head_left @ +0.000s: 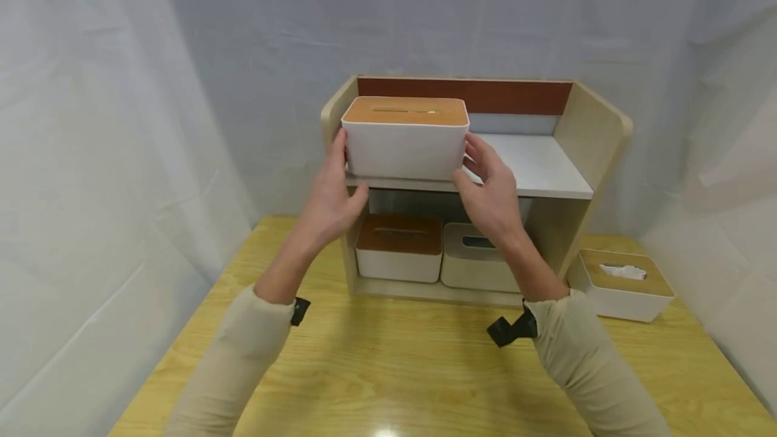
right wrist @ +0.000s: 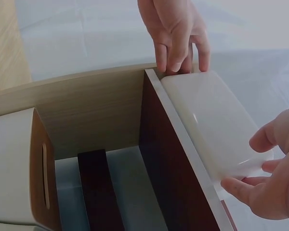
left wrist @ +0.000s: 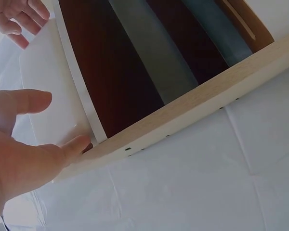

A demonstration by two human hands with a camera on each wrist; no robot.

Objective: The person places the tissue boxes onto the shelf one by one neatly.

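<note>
A white tissue box (head_left: 407, 150) with a light wood lid sits at the left of the bookshelf's white upper board (head_left: 537, 160). My left hand (head_left: 328, 201) touches its left end with fairly straight fingers, thumb held apart below. At the other end is my right hand (head_left: 490, 191), fingers beside the end and thumb near the lower front corner. The right wrist view shows the box's pale front (right wrist: 214, 120) between both hands. In the left wrist view, the left thumb (left wrist: 36, 101) stands away from the box.
Below, a white box with a brown lid (head_left: 397, 263) and a beige box (head_left: 476, 272) stand in the lower compartment. Another tissue box (head_left: 628, 299), tissue showing, stands on the wooden table (head_left: 388, 363) right of the shelf. White sheeting hangs around.
</note>
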